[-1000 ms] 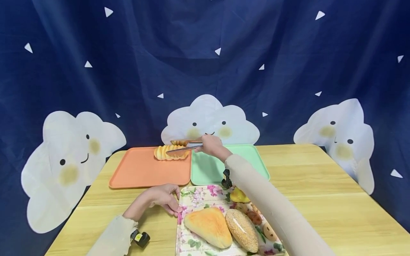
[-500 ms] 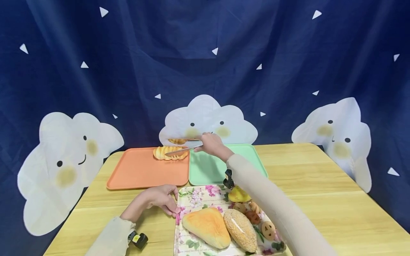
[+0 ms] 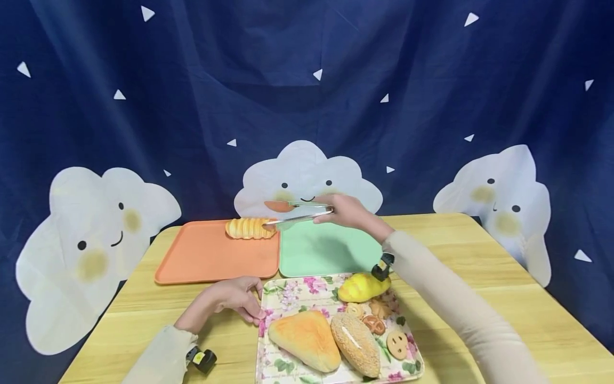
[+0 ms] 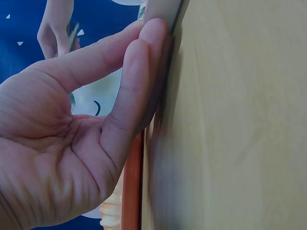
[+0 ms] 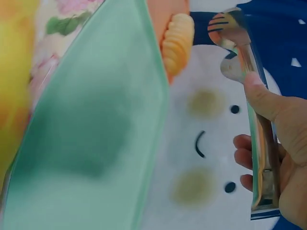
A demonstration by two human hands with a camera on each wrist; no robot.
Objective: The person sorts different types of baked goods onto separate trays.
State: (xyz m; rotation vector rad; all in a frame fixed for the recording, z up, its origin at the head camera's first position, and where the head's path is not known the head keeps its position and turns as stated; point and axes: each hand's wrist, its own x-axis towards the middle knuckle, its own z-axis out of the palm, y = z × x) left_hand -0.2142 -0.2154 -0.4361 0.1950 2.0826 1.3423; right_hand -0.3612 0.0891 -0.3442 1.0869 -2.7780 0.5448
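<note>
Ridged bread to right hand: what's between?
Tongs, held in the right hand: in the head view they extend toward the ridged bread; the right wrist view shows a gap before it.

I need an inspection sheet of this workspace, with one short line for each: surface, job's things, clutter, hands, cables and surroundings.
Surface: light wood-grain table.
Job's things: ridged bread on the orange tray; green tray beside it; tongs; floral tray.
Clutter: triangular bread, seeded bread, yellow bread and small cookies share the floral tray.
Hands: left hand pinches the floral tray's left edge; right hand holds the tongs.
Cables: nothing seen.
Surroundings: dark blue curtain with white clouds and triangles, behind the table.
</note>
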